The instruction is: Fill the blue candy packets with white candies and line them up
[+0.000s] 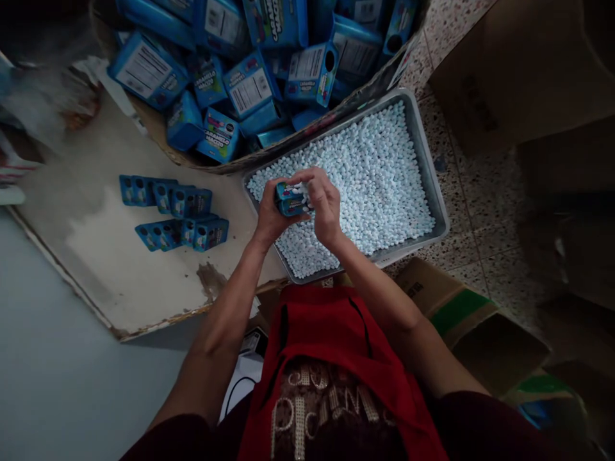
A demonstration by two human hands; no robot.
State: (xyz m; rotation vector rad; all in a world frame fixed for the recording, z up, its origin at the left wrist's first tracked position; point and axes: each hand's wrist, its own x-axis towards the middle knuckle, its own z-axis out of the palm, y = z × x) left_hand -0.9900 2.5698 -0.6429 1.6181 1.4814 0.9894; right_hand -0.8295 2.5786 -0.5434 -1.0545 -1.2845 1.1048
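Note:
My left hand [273, 218] is wrapped round a pair of small blue candy boxes [291, 200] held side by side over a metal tray [417, 121]. Small pale blue and white candies [375, 179] fill that tray. My right hand [327, 202] curls at the right end of the boxes, with some loose candies showing between its fingers and the boxes. On the table to the left stand two rows of similar blue boxes [192, 202], several with dark round openings.
A large cardboard box [211, 168] heaped with blue candy boxes [250, 83] stands behind the tray. The pale table [110, 269] has a worn front edge. Brown cartons [446, 294] sit on the speckled floor [451, 186] at the right. A plastic bag [52, 96] lies at the far left.

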